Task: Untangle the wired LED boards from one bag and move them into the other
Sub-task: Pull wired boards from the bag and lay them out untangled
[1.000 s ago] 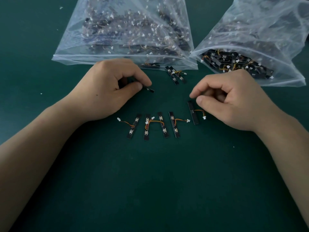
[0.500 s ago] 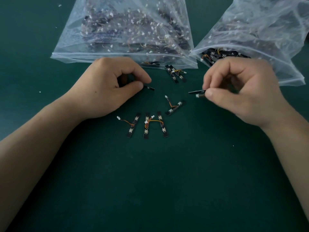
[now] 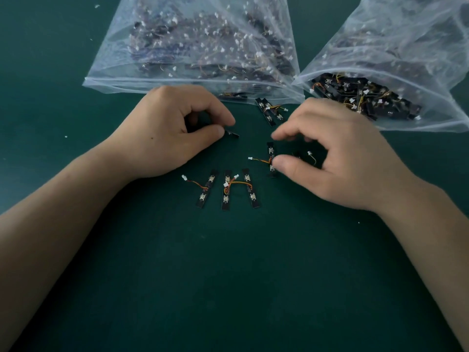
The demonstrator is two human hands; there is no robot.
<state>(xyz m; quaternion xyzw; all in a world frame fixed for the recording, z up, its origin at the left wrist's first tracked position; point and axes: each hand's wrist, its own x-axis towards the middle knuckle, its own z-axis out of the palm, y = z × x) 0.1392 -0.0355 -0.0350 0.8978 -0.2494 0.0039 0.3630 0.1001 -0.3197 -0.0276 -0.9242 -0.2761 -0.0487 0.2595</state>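
Observation:
My left hand (image 3: 172, 130) rests on the green mat, and its thumb and forefinger pinch a black LED board (image 3: 232, 134) whose tip sticks out to the right. My right hand (image 3: 330, 158) is curled over a wired LED board (image 3: 271, 151) that lies upright on the mat. Its thumb is on the board's lower end and its blurred forefinger is above the upper end. A second board's wire and white plug (image 3: 309, 153) show in the hollow of that hand. Three separated boards (image 3: 226, 189) lie in a row below. The full left bag (image 3: 203, 47) and the open right bag (image 3: 380, 72) lie behind.
Two more wired boards (image 3: 270, 110) lie together just outside the left bag's mouth, between the hands. The right bag's mouth shows a pile of black boards (image 3: 355, 95). The green mat (image 3: 228, 275) stretches toward me between my forearms.
My right hand lifted a board toward the right bag, then came back down to the mat over the loose board, which has turned upright. My left hand has stayed put.

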